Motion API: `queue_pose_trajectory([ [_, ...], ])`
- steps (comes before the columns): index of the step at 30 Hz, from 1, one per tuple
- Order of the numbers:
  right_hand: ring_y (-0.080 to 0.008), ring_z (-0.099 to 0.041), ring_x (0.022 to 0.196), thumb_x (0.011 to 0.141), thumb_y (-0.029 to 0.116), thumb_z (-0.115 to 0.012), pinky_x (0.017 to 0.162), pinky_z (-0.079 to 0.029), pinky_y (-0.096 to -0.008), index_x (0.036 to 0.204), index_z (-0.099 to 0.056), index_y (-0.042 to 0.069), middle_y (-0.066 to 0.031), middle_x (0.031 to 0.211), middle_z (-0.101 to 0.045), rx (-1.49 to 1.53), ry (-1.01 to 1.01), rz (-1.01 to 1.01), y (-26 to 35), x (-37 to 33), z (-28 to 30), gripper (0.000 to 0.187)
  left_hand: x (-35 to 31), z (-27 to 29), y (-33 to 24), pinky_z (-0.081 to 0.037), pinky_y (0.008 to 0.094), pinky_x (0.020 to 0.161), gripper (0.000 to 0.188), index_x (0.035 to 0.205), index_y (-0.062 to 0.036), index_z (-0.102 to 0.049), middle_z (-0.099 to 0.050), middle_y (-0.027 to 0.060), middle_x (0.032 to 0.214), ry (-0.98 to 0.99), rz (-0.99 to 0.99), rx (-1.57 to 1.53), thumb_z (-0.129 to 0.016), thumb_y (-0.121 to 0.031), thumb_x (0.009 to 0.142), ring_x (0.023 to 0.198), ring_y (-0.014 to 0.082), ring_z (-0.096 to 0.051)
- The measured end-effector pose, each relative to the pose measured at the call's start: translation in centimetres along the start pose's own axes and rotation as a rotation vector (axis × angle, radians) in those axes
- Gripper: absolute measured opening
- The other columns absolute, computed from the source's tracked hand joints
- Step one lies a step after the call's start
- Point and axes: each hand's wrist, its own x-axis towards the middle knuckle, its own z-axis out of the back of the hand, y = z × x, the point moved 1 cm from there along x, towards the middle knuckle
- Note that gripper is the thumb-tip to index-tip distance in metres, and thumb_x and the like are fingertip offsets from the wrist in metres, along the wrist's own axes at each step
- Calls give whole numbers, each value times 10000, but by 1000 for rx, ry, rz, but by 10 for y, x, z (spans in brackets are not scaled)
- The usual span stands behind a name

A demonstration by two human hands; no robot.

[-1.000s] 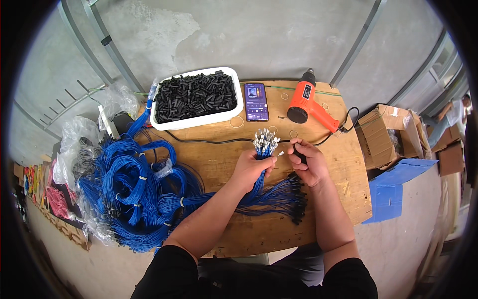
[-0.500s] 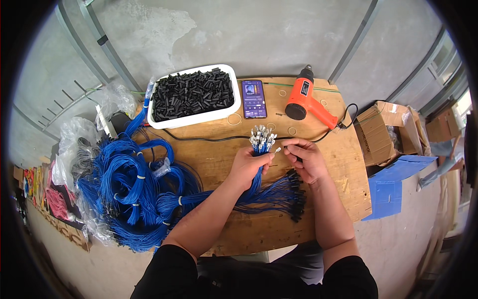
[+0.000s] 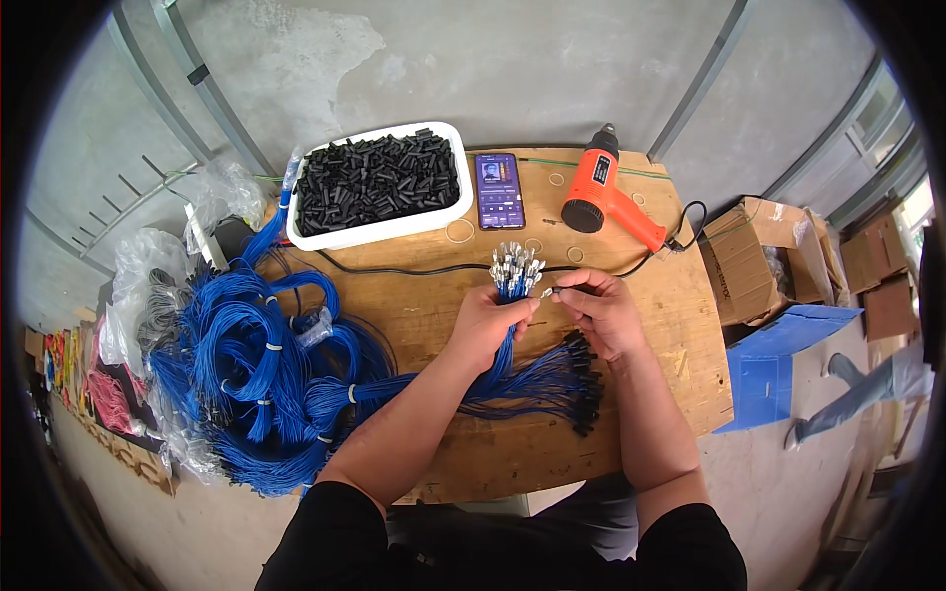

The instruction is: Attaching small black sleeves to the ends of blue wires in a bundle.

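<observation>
My left hand (image 3: 481, 325) is closed round a bundle of blue wires (image 3: 510, 288), whose silver metal terminals (image 3: 515, 264) stand up above the fist. A single terminal (image 3: 545, 294) sticks out to the right of the thumb, apart from the others. Between the fingertips of my right hand (image 3: 605, 315) is a small black sleeve (image 3: 557, 290), its end at that terminal; whether it has slid over the metal is too small to tell. Below the right hand, wires with black-sleeved ends (image 3: 581, 384) fan out over the wooden table (image 3: 473, 455).
A white tub (image 3: 384, 236) full of black sleeves stands at the back, beside a phone (image 3: 500, 192) and an orange heat gun (image 3: 603, 192). Coiled blue wires (image 3: 236, 345) heap on the left. Cardboard boxes (image 3: 744, 261) and a blue panel (image 3: 764, 384) lie right; a person's legs (image 3: 857, 394) show beyond.
My right hand has brought the black sleeve left to the single terminal. The left hand stays round the bundle. At the far right, the person's legs have come further into view.
</observation>
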Motion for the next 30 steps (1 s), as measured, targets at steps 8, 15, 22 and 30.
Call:
queue_pose_trajectory([
  [8,-22,-450,581,904,11,-693,495,-336,-180,1072,-713,16,15,793,-654,-59,-53,48,-4,0,0,170,0,-1,0,-429,267,517,115,841,-34,-643,-613,31,702,13,-13,7,-740,-94,855,571,112,-557],
  [15,-17,-415,554,920,18,-682,487,-320,-188,1097,-721,14,36,753,-620,-138,-20,116,-3,-1,-1,181,0,0,1,-436,268,514,93,859,-24,-651,-619,31,714,7,-12,36,-726,-80,857,580,105,-564],
  [22,-6,-403,558,914,8,-687,486,-302,-183,1029,-712,14,45,746,-596,-126,-12,128,-2,-1,-2,118,2,3,5,-442,269,515,82,860,-18,-659,-620,33,717,31,-41,51,-717,-75,865,578,104,-565],
  [30,-5,-429,568,910,-1,-687,489,-315,-181,954,-704,29,28,769,-632,-127,16,137,-6,2,5,56,1,2,3,-445,272,512,72,846,-16,-661,-626,43,715,38,-17,17,-713,-62,862,570,111,-572],
])
